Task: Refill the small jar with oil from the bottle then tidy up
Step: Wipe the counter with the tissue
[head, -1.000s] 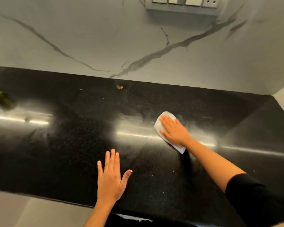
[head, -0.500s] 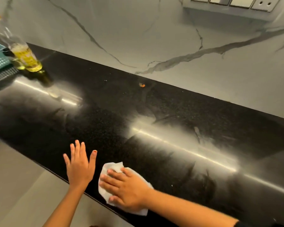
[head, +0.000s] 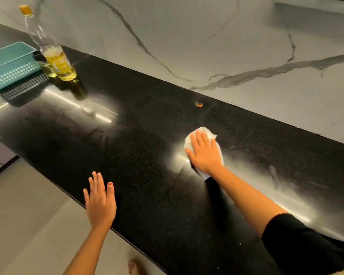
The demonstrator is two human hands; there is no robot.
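Your right hand (head: 205,153) presses the wipe (head: 204,131) flat on the bench (head: 147,155), fingers straight; your left hand (head: 100,203) rests flat, empty, at the near edge; the bottle (head: 56,58) and jar (head: 47,69) stand far left, well apart from both.

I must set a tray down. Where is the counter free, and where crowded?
Free: the wide counter stretch between the oil bottle and the cloth under the right hand; also right of that cloth. Crowded: the left end, where teal basket, small jar and bottle stand close together.
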